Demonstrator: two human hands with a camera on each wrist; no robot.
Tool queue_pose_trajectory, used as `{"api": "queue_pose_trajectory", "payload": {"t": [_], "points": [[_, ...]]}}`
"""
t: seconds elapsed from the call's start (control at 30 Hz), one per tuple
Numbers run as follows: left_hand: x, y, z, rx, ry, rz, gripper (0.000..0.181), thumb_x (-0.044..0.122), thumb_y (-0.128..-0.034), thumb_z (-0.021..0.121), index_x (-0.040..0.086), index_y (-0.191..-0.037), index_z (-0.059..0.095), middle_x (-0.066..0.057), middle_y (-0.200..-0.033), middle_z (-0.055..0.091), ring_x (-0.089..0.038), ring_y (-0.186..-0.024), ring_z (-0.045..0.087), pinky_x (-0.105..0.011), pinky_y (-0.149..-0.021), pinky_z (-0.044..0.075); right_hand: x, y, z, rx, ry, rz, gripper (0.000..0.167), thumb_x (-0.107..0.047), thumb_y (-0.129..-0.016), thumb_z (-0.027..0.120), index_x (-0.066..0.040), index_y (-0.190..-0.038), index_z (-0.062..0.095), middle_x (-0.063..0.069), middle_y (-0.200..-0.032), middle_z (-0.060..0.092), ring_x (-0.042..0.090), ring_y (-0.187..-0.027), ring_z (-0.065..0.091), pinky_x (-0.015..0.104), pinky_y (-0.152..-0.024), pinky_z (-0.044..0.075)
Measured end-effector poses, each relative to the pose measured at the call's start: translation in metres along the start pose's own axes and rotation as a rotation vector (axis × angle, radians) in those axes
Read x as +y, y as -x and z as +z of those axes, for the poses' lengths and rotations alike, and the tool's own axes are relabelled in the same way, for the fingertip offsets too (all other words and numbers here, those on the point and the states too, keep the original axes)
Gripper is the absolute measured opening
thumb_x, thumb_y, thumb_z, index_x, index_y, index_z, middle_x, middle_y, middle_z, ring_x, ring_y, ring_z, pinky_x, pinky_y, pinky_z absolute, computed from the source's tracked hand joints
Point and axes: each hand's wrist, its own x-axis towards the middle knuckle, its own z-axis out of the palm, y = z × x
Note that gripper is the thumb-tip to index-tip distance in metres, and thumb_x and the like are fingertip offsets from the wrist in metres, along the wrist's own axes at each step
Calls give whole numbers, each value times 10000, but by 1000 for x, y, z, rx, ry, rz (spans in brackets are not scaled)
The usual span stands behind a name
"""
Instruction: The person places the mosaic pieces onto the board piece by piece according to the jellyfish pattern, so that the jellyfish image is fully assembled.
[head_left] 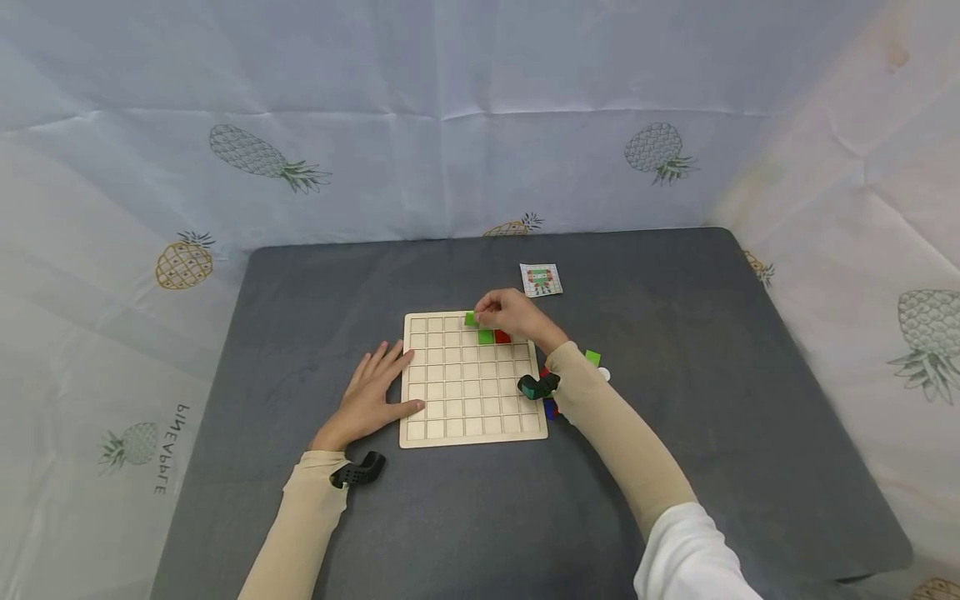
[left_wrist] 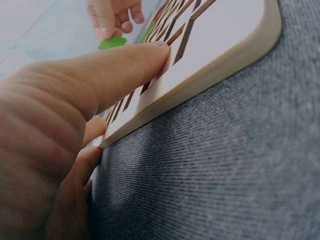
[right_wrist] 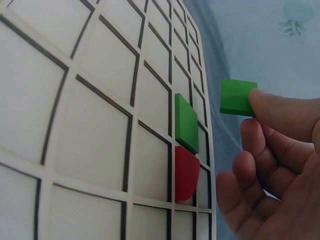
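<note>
A pale wooden grid board [head_left: 453, 393] lies on the dark table. My right hand [head_left: 513, 314] pinches a green square tile [right_wrist: 237, 97] between thumb and forefinger, held just off the board near its far edge. On the board, close to that edge, a green square tile [right_wrist: 186, 123] and a red piece with a rounded side [right_wrist: 186, 172] sit side by side in neighbouring cells. With fingers spread, my left hand [head_left: 372, 393] rests at the board's left edge. Its thumb [left_wrist: 132, 62] touches the top of the board's rim.
Behind the board lies a small printed card [head_left: 541, 280]. Loose pieces lie to the right of the board, among them a green one [head_left: 592, 357], a white one [head_left: 604, 375] and a blue one [head_left: 551, 408], partly hidden by the right forearm. Pineapple-print cloth [head_left: 450, 167] hangs behind the table.
</note>
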Motion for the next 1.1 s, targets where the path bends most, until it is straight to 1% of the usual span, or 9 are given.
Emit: {"api": "queue_pose_trajectory", "payload": {"t": [0.17, 0.33, 0.43, 0.6, 0.73, 0.87, 0.97, 1.1], "points": [[1, 0, 0, -2, 10, -7, 954, 504, -856, 766, 182, -1616, 288, -80, -1720, 136, -321, -1606, 7, -534, -1283, -60, 0, 0, 4, -8, 48, 0, 152, -271, -1003, 648, -148, -1056, 719, 42, -1015, 673, 222, -918, 597, 346, -793, 490], [2, 0, -1, -3, 7, -13, 954, 502, -856, 765, 178, -1616, 287, -81, -1719, 138, -321, -1606, 10, -531, -1284, -57, 2, -1, 7, -11, 104, -4, 151, -301, -998, 658, -182, -1039, 742, 32, -1044, 696, 205, -936, 609, 343, -794, 487], [1, 0, -1, 1, 5, -8, 956, 494, -853, 771, 168, -1614, 292, -96, -1717, 144, -335, -1603, 17, -542, -1281, -52, 4, -2, 8, -13, 126, -11, 156, -298, -998, 657, -178, -1037, 750, 36, -1053, 706, 202, -927, 612, 339, -785, 486], [2, 0, 0, -1, 6, -13, 954, 487, -854, 774, 180, -1616, 288, -82, -1719, 141, -326, -1604, 15, -536, -1283, -54, 5, -5, 10, -27, 162, -27, 161, -276, -992, 667, -153, -1035, 760, 45, -1042, 727, 191, -902, 618, 327, -781, 498], [1, 0, 0, -1, 10, -14, 953, 484, -852, 778, 186, -1615, 290, -78, -1720, 139, -324, -1605, 13, -532, -1283, -55, 6, -7, 10, -49, 187, -42, 164, -257, -988, 674, -132, -1047, 762, 50, -998, 742, 176, -856, 632, 310, -768, 516], [1, 0, 0, 5, 10, -10, 956, 488, -850, 778, 183, -1615, 292, -83, -1719, 141, -327, -1604, 15, -532, -1283, -54, 7, -8, 10, -69, 215, -56, 165, -251, -992, 668, -127, -1046, 763, 45, -971, 742, 143, -758, 606, 287, -725, 509], [1, 0, 0, 6, 10, -11, 957, 493, -851, 776, 183, -1615, 290, -76, -1719, 143, -319, -1606, 15, -524, -1285, -56, 6, -8, 11, -79, 220, -51, 164, -246, -998, 659, -123, -1042, 758, 45, -946, 737, 132, -673, 571, 282, -694, 505], [1, 0, 0, 7, 10, -12, 960, 492, -848, 778, 181, -1615, 292, -78, -1719, 145, -320, -1605, 16, -525, -1285, -53, 6, -9, 12, -80, 224, -45, 157, -235, -1004, 650, -123, -1045, 752, 44, -922, 729, 128, -637, 566, 290, -686, 508]]}}
